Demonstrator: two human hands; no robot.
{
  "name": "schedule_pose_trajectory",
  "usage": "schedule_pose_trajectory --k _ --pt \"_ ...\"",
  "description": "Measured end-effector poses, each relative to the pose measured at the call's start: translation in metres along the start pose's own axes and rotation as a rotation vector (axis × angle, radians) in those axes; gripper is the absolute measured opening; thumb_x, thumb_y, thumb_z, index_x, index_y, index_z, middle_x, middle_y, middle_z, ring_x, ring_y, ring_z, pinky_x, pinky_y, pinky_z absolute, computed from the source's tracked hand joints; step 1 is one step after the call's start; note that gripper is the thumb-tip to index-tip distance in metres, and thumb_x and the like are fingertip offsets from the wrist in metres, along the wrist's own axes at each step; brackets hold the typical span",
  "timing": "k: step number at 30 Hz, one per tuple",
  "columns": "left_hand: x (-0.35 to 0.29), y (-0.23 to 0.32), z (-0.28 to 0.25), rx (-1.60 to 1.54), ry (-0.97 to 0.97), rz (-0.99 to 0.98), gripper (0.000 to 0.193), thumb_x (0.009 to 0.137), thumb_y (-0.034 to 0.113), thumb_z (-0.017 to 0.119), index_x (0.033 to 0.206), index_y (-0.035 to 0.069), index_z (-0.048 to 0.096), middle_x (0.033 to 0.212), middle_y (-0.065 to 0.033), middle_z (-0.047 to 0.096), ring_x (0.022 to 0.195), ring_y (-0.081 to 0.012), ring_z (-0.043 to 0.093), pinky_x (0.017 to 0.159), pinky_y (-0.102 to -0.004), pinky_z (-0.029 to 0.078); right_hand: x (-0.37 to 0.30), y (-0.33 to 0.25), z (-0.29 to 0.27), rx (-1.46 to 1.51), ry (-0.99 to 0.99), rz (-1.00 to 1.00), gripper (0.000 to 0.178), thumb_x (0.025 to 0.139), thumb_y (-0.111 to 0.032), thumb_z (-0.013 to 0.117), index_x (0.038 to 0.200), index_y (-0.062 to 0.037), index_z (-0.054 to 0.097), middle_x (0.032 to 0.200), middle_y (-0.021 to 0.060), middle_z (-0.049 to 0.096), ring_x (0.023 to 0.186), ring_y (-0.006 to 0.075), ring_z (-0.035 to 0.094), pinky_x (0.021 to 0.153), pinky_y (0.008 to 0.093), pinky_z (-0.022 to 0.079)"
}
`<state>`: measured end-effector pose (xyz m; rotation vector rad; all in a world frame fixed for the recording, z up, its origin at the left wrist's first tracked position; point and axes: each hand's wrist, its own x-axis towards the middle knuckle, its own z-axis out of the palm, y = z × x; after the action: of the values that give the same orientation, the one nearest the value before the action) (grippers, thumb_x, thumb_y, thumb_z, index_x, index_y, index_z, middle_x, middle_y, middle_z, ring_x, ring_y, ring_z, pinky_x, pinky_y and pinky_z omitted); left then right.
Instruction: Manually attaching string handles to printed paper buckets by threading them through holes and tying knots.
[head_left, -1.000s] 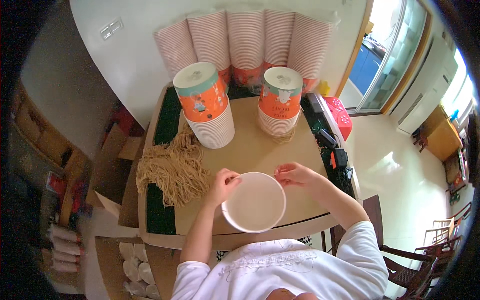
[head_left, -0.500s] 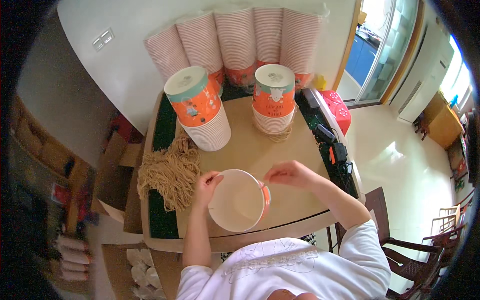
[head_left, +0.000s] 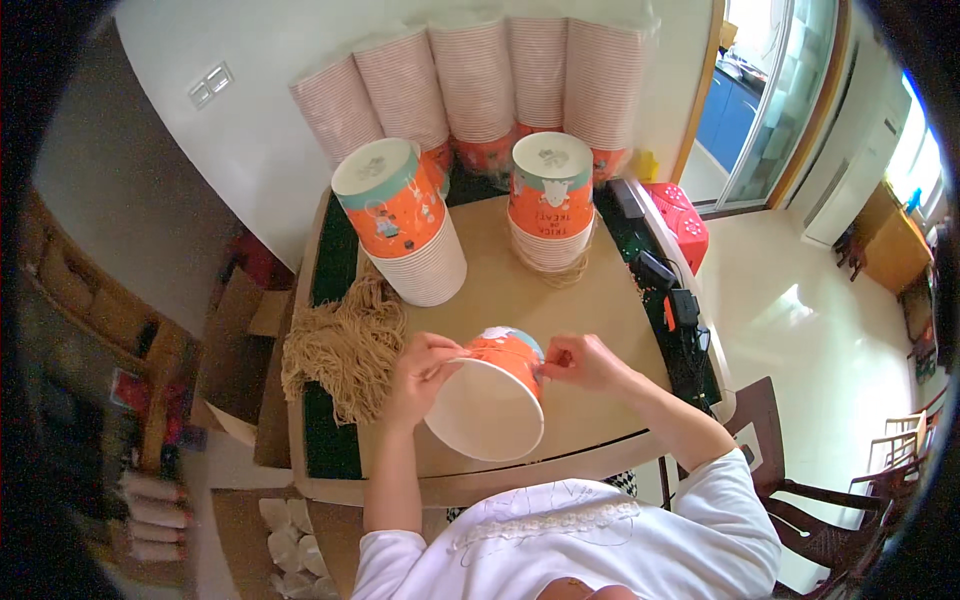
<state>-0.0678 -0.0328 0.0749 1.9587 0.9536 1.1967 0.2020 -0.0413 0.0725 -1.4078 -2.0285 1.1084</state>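
Bucket (head_left: 487, 405) has been tipped, orange side exposed. Pinched by left hand (head_left: 420, 378); right hand (head_left: 584, 363) pressed together at fingertips, hold unclear. Much string (head_left: 345, 350) left unused.

Daylight from right window (head_left: 924, 135); glare on floor (head_left: 765, 265); left dim, grainy; edges bowed.

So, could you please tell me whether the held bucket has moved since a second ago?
Yes: judged against the right standing stack, the held bucket has tilted, its base swung toward that stack, with its orange side showing.
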Motion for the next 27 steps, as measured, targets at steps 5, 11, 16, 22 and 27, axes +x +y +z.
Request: schedule_pose_trajectory --k 5,11,16,22,27 --pt "-0.003 0.046 0.007 0.239 -0.018 0.203 0.025 0.069 0.002 0.067 0.092 0.012 0.066 0.088 -0.0018 0.059 0.079 -0.0187 0.05 0.068 -0.0288 0.042 0.006 -0.004 -0.005 -0.008 0.164 0.012 0.032 0.074 -0.007 0.066 0.103 -0.0043 0.054 0.094 0.0085 0.059 0.08 0.0156 0.057 0.064 0.0298 0.048" --pt "-0.01 0.058 0.013 0.328 0.029 0.414 0.024 0.068 0.006 0.069 0.09 0.016 0.067 0.089 0.0005 0.059 0.079 -0.019 0.051 0.069 -0.0302 0.042 0.018 0.017 -0.035 0.408 -0.181 -0.103 0.057 0.066 -0.004 0.072 0.117 -0.0061 0.048 0.098 0.0076 0.055 0.094 0.0172 0.053 0.079 0.0306 0.049" --pt "-0.016 0.05 0.007 0.372 0.208 0.381 0.033 0.067 0.008 0.071 0.098 0.016 0.064 0.098 -0.0052 0.057 0.084 -0.0218 0.053 0.072 -0.0315 0.043 0.0 -0.039 -0.076 0.078 0.163 -0.161 0.047 0.066 -0.001 0.067 0.11 -0.0028 0.051 0.107 0.0071 0.052 0.1 0.017 0.051 0.083 0.0302 0.045" --pt "-0.026 -0.019 0.023 0.292 0.438 0.081 0.034 0.07 0.007 0.068 0.103 0.012 0.061 0.101 -0.0097 0.056 0.086 -0.0235 0.055 0.075 -0.0323 0.043 0.003 -0.109 -0.143 -0.723 0.921 -0.66 0.035 0.064 0.005 0.062 0.097 -0.0025 0.054 0.108 0.0144 0.052 0.103 0.0311 0.048 0.087 0.0383 0.041" --pt "-0.037 -0.095 0.066 0.187 0.421 -0.127 0.026 0.072 0.007 0.066 0.097 0.01 0.062 0.093 -0.0087 0.057 0.084 -0.0221 0.055 0.074 -0.0323 0.043 0.046 -0.094 -0.197 -0.933 0.983 -0.72 0.042 0.065 0.005 0.061 0.105 -0.0034 0.05 0.112 0.0145 0.05 0.106 0.0322 0.047 0.091 0.0396 0.04"
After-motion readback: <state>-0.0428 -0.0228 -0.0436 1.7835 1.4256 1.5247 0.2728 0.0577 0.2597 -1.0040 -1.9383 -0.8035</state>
